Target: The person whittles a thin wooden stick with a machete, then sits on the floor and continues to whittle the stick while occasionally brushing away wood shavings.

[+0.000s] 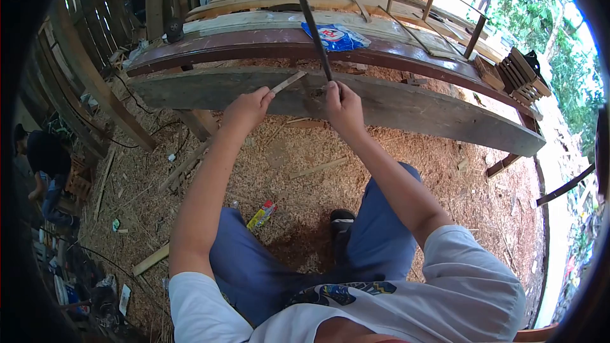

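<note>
My left hand is closed around a short, thin wooden stick, whose free end points up and right over a long grey plank. In my right hand I grip the lower end of a machete, its long dark blade rising up and slightly left. The handle is mostly hidden by my fingers. Stick and blade are close together above the plank, the stick's tip just left of the blade. Behind the blade, a blue plastic packet lies on the workbench.
Wood shavings cover the ground, with loose sticks and a yellow and red wrapper near my feet. A slatted wooden piece rests at the bench's right end. Another person is at the far left. Wooden posts stand left.
</note>
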### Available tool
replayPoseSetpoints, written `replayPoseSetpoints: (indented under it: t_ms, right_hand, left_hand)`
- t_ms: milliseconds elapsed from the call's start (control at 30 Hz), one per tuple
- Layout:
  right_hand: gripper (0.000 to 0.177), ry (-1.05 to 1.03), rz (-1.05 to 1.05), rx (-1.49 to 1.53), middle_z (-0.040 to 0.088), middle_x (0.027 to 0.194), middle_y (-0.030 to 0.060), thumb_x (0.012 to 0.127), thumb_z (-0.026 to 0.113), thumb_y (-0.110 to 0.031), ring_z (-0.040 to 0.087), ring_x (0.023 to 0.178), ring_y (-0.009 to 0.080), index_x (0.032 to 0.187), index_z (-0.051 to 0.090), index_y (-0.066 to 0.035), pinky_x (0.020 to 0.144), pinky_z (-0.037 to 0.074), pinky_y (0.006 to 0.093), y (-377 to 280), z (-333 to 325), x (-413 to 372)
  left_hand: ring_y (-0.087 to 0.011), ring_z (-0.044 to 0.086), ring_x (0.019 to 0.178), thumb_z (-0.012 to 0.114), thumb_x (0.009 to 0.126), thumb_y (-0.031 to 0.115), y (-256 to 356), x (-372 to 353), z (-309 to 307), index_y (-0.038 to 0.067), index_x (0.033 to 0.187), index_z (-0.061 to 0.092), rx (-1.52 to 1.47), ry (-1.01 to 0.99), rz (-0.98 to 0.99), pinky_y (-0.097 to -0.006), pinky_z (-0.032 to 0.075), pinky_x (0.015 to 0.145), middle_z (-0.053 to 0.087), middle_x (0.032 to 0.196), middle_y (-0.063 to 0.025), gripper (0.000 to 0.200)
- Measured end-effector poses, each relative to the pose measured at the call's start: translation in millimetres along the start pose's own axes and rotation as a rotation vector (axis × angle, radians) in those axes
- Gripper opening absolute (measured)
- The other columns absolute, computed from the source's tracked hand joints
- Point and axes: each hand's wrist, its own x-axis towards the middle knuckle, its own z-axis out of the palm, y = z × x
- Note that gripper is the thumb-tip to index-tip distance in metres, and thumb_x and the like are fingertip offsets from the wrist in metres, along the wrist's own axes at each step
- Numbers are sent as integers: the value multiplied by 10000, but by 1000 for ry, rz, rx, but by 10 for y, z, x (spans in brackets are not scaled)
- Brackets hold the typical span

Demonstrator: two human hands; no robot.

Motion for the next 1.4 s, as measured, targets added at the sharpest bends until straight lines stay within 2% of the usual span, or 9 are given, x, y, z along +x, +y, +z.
replayPoseSetpoints:
  t_ms: [133, 333, 433, 533, 667, 767, 1067, 1167, 1400]
  right_hand:
    - [617, -208, 122, -302, 677, 760, 318, 1068, 530, -487, 669, 794, 543, 841, 639, 76, 736, 515, 575, 197, 71, 4]
    - [602, -260, 339, -126, 648, 679, 255, 1072, 549, -467, 707, 699, 410, 827, 640, 75, 678, 530, 511, -123, -39, -19]
    - [584, -125, 130, -93, 641, 669, 228, 1072, 557, -460, 708, 674, 352, 860, 648, 77, 657, 531, 485, -108, -35, -13]
    - [599, -25, -19, -51, 655, 686, 227, 1069, 550, -480, 712, 687, 371, 888, 663, 80, 668, 530, 494, -51, 41, -23]
    - [628, -260, 212, -256, 685, 733, 257, 1062, 542, -507, 703, 722, 437, 902, 687, 83, 699, 530, 505, 134, 51, 32]
    - [625, -260, 271, -195, 678, 727, 264, 1061, 548, -504, 700, 718, 439, 891, 684, 82, 690, 523, 510, 19, 20, 20]
    - [603, -85, 37, -39, 659, 706, 256, 1061, 552, -494, 695, 696, 428, 901, 688, 71, 682, 506, 518, 43, 37, 32]
    - [601, -242, 223, -204, 659, 696, 246, 1064, 549, -489, 674, 663, 426, 899, 680, 74, 668, 494, 516, 204, 56, 57]
    - [609, -181, 177, -101, 693, 736, 239, 1070, 532, -496, 703, 715, 430, 937, 684, 78, 698, 518, 500, -99, -100, 65]
  left_hand:
    - [-445, 711, 871, 446, 1128, 470, -21, 5, 64, 175, 1173, 653, -15, -1, 36, -566, 542, 728, 736, 889, -191, 363]
    - [-464, 701, 887, 459, 1123, 475, -5, -21, 24, 157, 1160, 641, -15, -2, 3, -579, 524, 732, 733, 902, -207, 368]
    - [-466, 702, 892, 455, 1125, 472, -16, 11, 27, 155, 1159, 637, 8, -8, -11, -579, 521, 733, 732, 897, -203, 367]
    - [-452, 709, 874, 439, 1127, 480, -83, 46, 77, 171, 1154, 640, 9, 45, 28, -582, 532, 722, 734, 886, -193, 369]
    - [-442, 712, 845, 442, 1128, 480, -83, 41, 105, 179, 1145, 642, -26, 11, 58, -582, 528, 695, 734, 864, -186, 362]
    - [-442, 715, 845, 438, 1129, 484, -40, 40, 86, 177, 1142, 639, 2, -23, -10, -576, 527, 688, 734, 857, -186, 367]
    - [-463, 709, 869, 430, 1132, 475, -90, 41, 111, 167, 1148, 629, -9, 59, 73, -579, 533, 701, 732, 864, -195, 367]
    - [-477, 704, 871, 431, 1132, 472, -91, 38, 132, 165, 1160, 626, -44, 46, 72, -585, 534, 707, 730, 863, -206, 365]
    - [-477, 702, 856, 444, 1129, 463, -118, 70, 154, 155, 1154, 641, -21, 76, 74, -591, 531, 711, 730, 865, -211, 366]
